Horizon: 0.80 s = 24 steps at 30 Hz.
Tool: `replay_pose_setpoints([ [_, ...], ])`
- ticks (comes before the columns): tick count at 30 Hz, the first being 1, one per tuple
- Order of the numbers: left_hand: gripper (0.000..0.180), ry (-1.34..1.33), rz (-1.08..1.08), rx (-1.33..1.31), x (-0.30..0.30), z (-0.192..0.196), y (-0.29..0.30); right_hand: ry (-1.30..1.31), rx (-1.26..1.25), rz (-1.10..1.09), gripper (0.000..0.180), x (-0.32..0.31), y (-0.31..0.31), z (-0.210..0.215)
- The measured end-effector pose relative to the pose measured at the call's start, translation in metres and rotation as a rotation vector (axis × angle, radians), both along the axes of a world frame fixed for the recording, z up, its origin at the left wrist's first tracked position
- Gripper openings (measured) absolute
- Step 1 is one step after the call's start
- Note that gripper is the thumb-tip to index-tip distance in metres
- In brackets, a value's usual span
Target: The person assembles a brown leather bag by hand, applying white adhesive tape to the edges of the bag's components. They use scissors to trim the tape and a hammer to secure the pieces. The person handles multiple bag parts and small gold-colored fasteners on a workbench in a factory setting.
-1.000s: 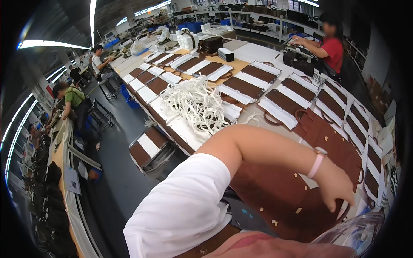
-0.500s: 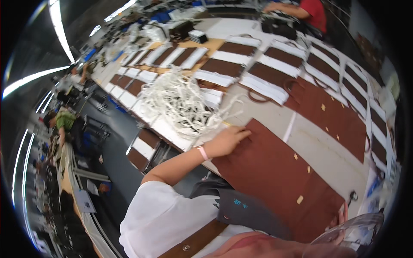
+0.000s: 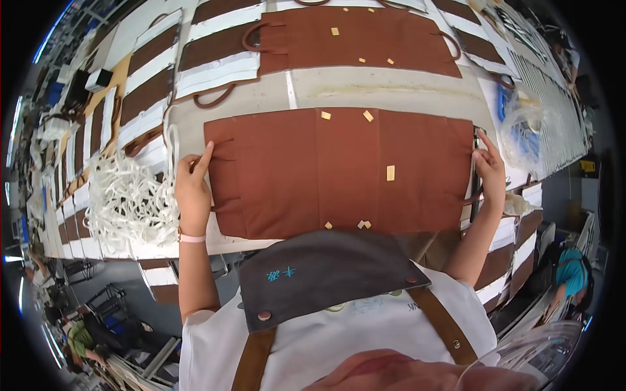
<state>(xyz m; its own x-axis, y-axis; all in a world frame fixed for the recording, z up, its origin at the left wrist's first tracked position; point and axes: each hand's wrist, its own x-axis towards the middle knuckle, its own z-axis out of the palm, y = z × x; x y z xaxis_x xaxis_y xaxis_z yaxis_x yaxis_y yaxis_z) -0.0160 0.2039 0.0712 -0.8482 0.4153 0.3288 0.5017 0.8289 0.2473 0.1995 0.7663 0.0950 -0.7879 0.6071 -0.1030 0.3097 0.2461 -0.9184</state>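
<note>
A wide brown fabric panel (image 3: 339,171) lies flat on the worktable in front of me, with small tan tags stuck on it. My left hand (image 3: 193,190) rests on its left edge, fingers laid flat along the fabric. My right hand (image 3: 490,171) presses on the panel's right edge, next to a thin dark tool (image 3: 475,182) that lies along that edge. Neither hand lifts the fabric. I wear a grey apron with brown straps (image 3: 326,274).
A heap of white cords (image 3: 127,202) lies left of my left hand. A second brown panel with handles (image 3: 352,40) lies farther back. Brown and white pieces (image 3: 156,72) line the table's left. A clear plastic bag (image 3: 521,133) sits at right. Other people work nearby.
My view has swung down onto the table. My left hand moved to the panel's left edge and my right hand now presses the right edge; the panel lies spread flat.
</note>
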Motion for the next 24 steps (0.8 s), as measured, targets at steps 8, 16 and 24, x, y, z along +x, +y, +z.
replay_pose_setpoints([
  [8,0.040,-0.126,0.104,-0.189,-0.002,-0.007,0.010,-0.573,1.112,0.109,0.026,-0.047,-0.004,-0.037],
  [16,0.057,-0.115,-0.233,-0.152,-0.005,-0.016,0.079,-0.132,1.182,0.292,0.053,-0.109,-0.089,-0.065],
  [24,0.062,-0.086,0.012,-0.296,-0.031,-0.047,0.072,-0.358,1.207,0.272,0.058,-0.112,-0.110,-0.077],
])
